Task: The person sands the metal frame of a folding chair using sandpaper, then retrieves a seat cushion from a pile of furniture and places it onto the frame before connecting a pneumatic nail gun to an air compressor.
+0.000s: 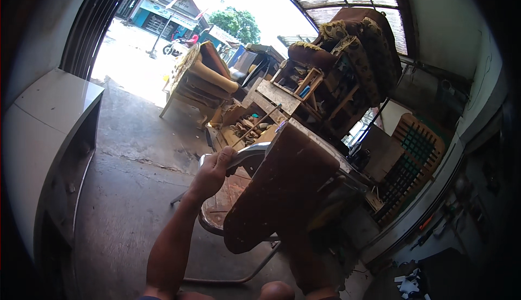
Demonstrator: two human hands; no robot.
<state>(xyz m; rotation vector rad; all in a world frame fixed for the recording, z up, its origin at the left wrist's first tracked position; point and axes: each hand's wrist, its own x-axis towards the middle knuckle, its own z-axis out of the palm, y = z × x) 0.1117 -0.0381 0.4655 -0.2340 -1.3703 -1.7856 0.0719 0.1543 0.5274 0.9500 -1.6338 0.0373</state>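
My left hand [215,171] is closed round the bent silver tube [252,151] of a metal-framed chair. In front of me a brown, worn-looking panel [282,186] with rounded lower corners stands tilted over the chair, its kind of padding too dark to tell. Under it shows part of a reddish-brown seat board [222,205] edged with metal tubing. A curved chair leg [239,281] reaches down to the floor. My right forearm [306,262] goes up behind the panel, which hides my right hand and its fingers.
A white cabinet [49,104] stands on the left. Ahead are a worn armchair [203,77], a wooden box [247,129] of tools and scraps, and a stacked torn sofa [353,56]. A wooden frame with green webbing [415,153] leans at right. Beyond the doorway lies a bright street.
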